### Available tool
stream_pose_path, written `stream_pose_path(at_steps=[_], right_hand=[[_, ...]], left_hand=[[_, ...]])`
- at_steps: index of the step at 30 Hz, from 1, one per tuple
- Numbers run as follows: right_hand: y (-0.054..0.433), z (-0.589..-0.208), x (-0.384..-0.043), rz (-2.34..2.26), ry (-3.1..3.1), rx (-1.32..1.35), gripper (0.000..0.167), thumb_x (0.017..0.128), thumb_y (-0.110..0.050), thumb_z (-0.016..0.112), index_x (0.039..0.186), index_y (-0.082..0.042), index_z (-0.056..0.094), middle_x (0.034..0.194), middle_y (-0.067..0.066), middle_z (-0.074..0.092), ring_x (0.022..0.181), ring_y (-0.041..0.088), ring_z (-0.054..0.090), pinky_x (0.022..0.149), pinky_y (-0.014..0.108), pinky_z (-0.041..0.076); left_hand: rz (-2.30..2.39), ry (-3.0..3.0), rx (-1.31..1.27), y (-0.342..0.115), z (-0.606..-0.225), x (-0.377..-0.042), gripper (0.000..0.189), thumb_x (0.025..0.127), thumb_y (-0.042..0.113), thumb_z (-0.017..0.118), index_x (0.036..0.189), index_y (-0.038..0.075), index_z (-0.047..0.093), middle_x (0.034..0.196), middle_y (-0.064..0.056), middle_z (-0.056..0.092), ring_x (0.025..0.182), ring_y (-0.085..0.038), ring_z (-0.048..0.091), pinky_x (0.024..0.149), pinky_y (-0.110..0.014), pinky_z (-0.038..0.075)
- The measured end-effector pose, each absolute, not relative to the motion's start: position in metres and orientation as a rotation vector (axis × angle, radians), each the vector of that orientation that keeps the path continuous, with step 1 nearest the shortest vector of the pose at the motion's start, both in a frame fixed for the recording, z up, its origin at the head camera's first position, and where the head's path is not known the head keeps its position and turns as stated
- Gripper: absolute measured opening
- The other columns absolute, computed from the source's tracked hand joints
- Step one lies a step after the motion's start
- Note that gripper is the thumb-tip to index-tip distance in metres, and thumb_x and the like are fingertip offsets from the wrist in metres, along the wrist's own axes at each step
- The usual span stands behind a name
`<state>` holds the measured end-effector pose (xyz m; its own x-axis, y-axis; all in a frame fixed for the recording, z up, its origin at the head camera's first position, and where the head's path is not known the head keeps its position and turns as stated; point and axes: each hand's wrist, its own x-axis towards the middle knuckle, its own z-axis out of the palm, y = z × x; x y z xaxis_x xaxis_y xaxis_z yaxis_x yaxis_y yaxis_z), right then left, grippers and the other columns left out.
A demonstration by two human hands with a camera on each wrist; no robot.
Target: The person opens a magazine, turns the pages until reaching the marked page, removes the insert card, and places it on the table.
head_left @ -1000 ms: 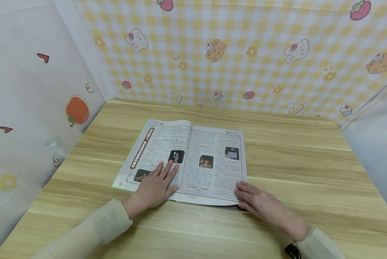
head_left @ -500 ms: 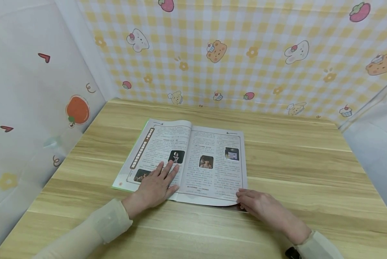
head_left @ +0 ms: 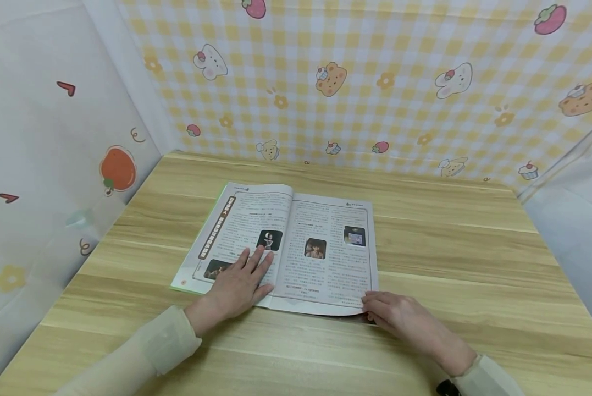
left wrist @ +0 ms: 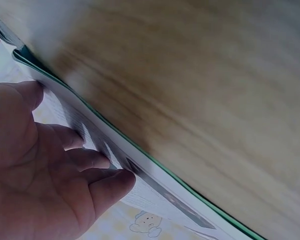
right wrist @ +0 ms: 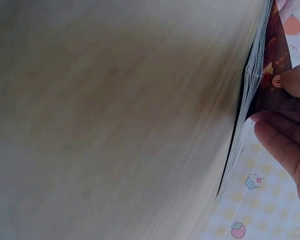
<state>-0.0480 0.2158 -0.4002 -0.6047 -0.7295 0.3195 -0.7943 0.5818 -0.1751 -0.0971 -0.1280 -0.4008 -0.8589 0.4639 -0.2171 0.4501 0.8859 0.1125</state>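
An open magazine (head_left: 325,286) lies on the wooden table, with columns of print and small photos on both pages. My left hand (head_left: 238,283) rests spread on the lower part of the left page, partly covering a dark photo. In the left wrist view its fingertips (left wrist: 122,182) press on the paper near the green-edged cover (left wrist: 165,175). At the lower right corner my right hand (head_left: 399,319) pinches the right page. The right wrist view shows that page's dark red underside (right wrist: 275,95) lifted off the stack, thumb on it, fingers on the other face.
The table (head_left: 449,236) extends around the magazine on all sides. A yellow checked cloth (head_left: 355,110) with cartoon prints hangs behind it. White printed sheeting (head_left: 38,143) stands along the left side. A black object (head_left: 446,386) shows at the right cuff.
My right hand has shifted slightly down and its fingers have drawn together on the page corner. The left hand stays in place on the left page.
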Motion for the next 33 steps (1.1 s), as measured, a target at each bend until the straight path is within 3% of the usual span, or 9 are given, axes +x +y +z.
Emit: stream_pose_path(at_steps=[8,14,18,20,23,33], right_hand=[[0.2156,-0.4006,-0.046,0.447,-2.581,1.236,0.026,0.07,-0.001,0.074,0.095,-0.007,0.069,0.099,0.008,0.071,0.091,0.023,0.069,0.076,0.032,0.056],[0.2165,-0.4013,-0.0455,0.442,-2.536,1.228,0.027,0.07,-0.003,0.073,0.095,-0.008,0.068,0.1,0.007,0.07,0.091,0.022,0.068,0.075,0.031,0.056],[0.2168,-0.4019,-0.0462,0.452,-2.465,1.237,0.011,0.088,-0.014,0.061,0.095,-0.009,0.068,0.1,0.006,0.07,0.09,0.021,0.068,0.075,0.031,0.056],[0.2164,-0.4018,-0.0466,0.455,-2.431,1.238,0.025,0.099,-0.021,0.047,0.094,-0.009,0.068,0.099,0.006,0.07,0.09,0.021,0.068,0.074,0.03,0.056],[0.2157,-0.4012,-0.0472,0.462,-2.386,1.234,0.043,0.103,-0.028,0.03,0.093,-0.009,0.068,0.099,0.005,0.07,0.09,0.02,0.068,0.075,0.03,0.055],[0.2164,-0.3984,-0.0473,0.455,-2.322,1.219,0.042,0.103,-0.027,0.031,0.097,-0.009,0.069,0.099,0.004,0.071,0.089,0.02,0.068,0.075,0.029,0.055]], left_hand=[[0.143,2.814,0.679,-0.1269,-0.3967,-0.0968,0.064,0.098,0.045,0.042,0.15,0.011,0.025,0.156,-0.015,0.017,0.141,-0.041,0.017,0.103,-0.059,0.033],[0.192,2.851,0.741,-0.1292,-0.3982,-0.0946,0.072,0.095,0.048,0.046,0.15,0.008,0.024,0.156,-0.018,0.011,0.142,-0.041,0.01,0.111,-0.054,0.023],[0.188,2.906,0.806,-0.1303,-0.4008,-0.0931,0.08,0.09,0.053,0.052,0.15,0.007,0.023,0.157,-0.019,0.009,0.143,-0.041,0.008,0.112,-0.055,0.021],[0.171,2.927,0.833,-0.1301,-0.4018,-0.0929,0.082,0.089,0.054,0.053,0.15,0.008,0.023,0.157,-0.019,0.009,0.143,-0.041,0.008,0.112,-0.054,0.02],[0.162,2.945,0.854,-0.1295,-0.4019,-0.0925,0.082,0.089,0.054,0.053,0.15,0.008,0.023,0.156,-0.019,0.01,0.143,-0.041,0.008,0.113,-0.053,0.02],[0.168,2.977,0.896,-0.125,-0.3985,-0.0909,0.081,0.088,0.052,0.056,0.148,0.006,0.026,0.155,-0.022,0.012,0.142,-0.042,0.011,0.113,-0.053,0.02]])
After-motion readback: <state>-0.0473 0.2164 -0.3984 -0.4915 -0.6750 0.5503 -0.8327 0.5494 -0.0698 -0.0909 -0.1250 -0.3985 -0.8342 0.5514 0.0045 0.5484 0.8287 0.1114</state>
